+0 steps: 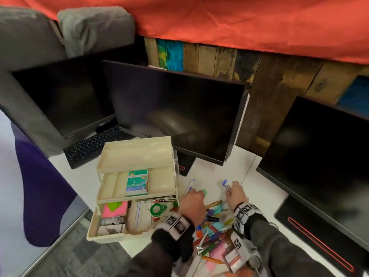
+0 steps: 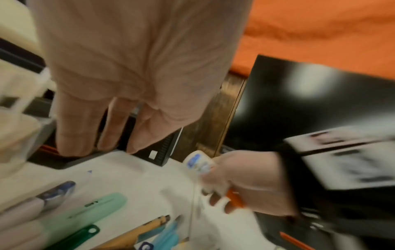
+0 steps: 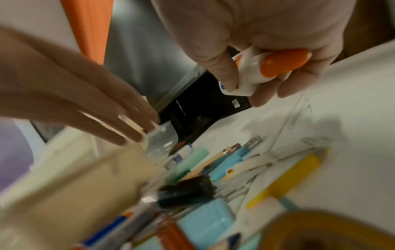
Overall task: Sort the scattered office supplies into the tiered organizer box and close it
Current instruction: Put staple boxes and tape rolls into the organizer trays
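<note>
**Organizer box fanned open beside the supply heap**

Organizer box [image 1: 111, 198], cream plastic, stands with three stepped tiers open at the white desk's [image 1: 259, 188] front edge; a green staple carton [image 1: 137, 182] sits in the middle tier. Just right lies a heap of pens [image 1: 211, 226]. The right hand [image 1: 236, 193] curls round a small white bottle [image 3: 248, 74] with an orange cap. The left hand [image 1: 192, 201] hovers, fingers [image 2: 83, 128] straight and close together. Dark monitors [image 1: 175, 110] and red cloth [image 1: 239, 21] stand behind.

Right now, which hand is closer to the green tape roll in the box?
Left. The left hand is right beside the green tape roll; the right hand is farther away, holding a white bottle.
</note>
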